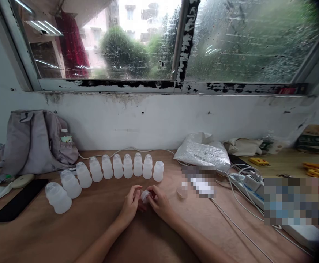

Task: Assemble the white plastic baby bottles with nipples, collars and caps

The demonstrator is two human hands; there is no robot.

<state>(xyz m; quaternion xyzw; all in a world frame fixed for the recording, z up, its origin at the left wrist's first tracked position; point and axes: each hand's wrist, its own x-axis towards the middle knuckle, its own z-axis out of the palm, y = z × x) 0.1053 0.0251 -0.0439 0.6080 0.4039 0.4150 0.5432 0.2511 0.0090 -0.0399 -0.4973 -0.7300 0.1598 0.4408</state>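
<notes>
My right hand (158,200) pinches a small translucent bottle cap (145,196) low over the table. Curled around its other side is my left hand (133,200), fingers against the cap and partly hidden. Beyond the hands, several frosted white baby bottles stand in a curved row. The one at the right end, an uncapped bottle (158,171), shows a bare neck. The others, such as the nearest capped bottle (57,198) at the left, carry clear domed tops. Right of my hands lies a small clear dome-shaped piece (181,191), partly blurred by pixelation.
A grey backpack (36,142) and a black flat slab (19,200) lie at the left. A silver padded bag (203,151) rests by the wall. White cables (236,219) run around a power strip (304,232) on the right, where pixelated patches hide other items.
</notes>
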